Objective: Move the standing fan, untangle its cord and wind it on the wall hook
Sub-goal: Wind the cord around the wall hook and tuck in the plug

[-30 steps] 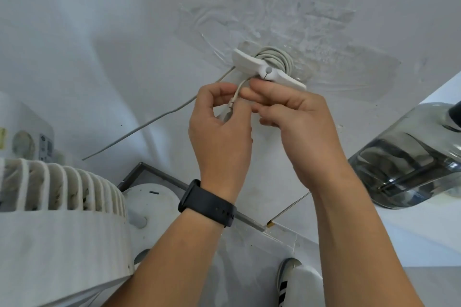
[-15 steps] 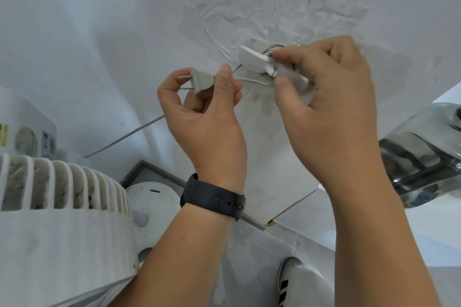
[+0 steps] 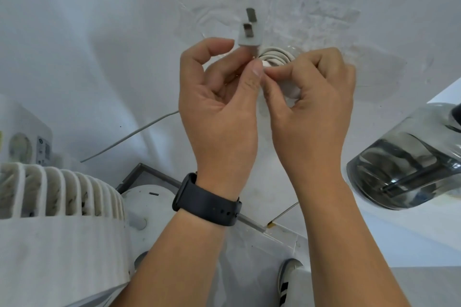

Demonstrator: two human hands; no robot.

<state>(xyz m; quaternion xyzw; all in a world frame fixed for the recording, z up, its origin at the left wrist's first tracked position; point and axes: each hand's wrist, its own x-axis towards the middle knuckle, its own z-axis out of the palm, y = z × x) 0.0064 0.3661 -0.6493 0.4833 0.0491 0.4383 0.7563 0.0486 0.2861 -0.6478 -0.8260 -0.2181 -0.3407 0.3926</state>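
Observation:
The white standing fan (image 3: pixel 57 207) fills the lower left, its ribbed head close to the camera. Its grey cord (image 3: pixel 129 136) runs up the white wall to a coil (image 3: pixel 275 56) wound on the white wall hook (image 3: pixel 289 87), which my fingers mostly hide. My left hand (image 3: pixel 219 107), with a black watch on the wrist, pinches the cord just below the white plug (image 3: pixel 250 35); the plug points up with its metal prongs showing. My right hand (image 3: pixel 314 102) is closed around the hook and the coil, its thumb tip touching my left thumb.
A smoky transparent container (image 3: pixel 409 159) juts in from the right at hand height. The fan's round white base (image 3: pixel 147 209) stands on the floor by the wall. My shoe (image 3: pixel 289 281) shows at the bottom. The wall plaster around the hook is rough and patched.
My left hand has swung the plug from pointing left to pointing up above the coil. My right hand has dropped lower and closed around the hook. The two thumbs now meet.

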